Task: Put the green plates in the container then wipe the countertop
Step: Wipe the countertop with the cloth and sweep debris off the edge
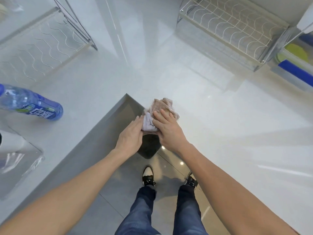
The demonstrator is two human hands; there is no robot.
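While both hands pressed on the cloth [158,114] at the inner corner of the white surface [220,119], the wiping part of the job looked to be in hand. The left hand [131,138] lay flat with its fingers against the pale end of the cloth, and the right hand [166,127] lay palm-down on top of it, the two hands close together and pressing rather than gripping. The green plates [295,52] seemed to be stowed already, showing as yellow-green discs inside the clear container [288,72] with blue rims at the far right, beyond the wire rack [232,26]. The main risk, as I judged it, was the cloth sitting right at the corner edge, part of it overhanging the gap: a push toward the body could have sent it sliding off to the floor [169,167], near the dark bin [149,146] below. A wide sweep to the left could have knocked the water bottle [32,105], which lay on its side and would roll easily. A second wire rack [42,44] stood at the far left, and a clear plastic box [18,155] sat near the left edge, so both arms of the surface had things that would block a full pass unless they were lifted or wiped around. The stretch directly to the right of the hands lay open.
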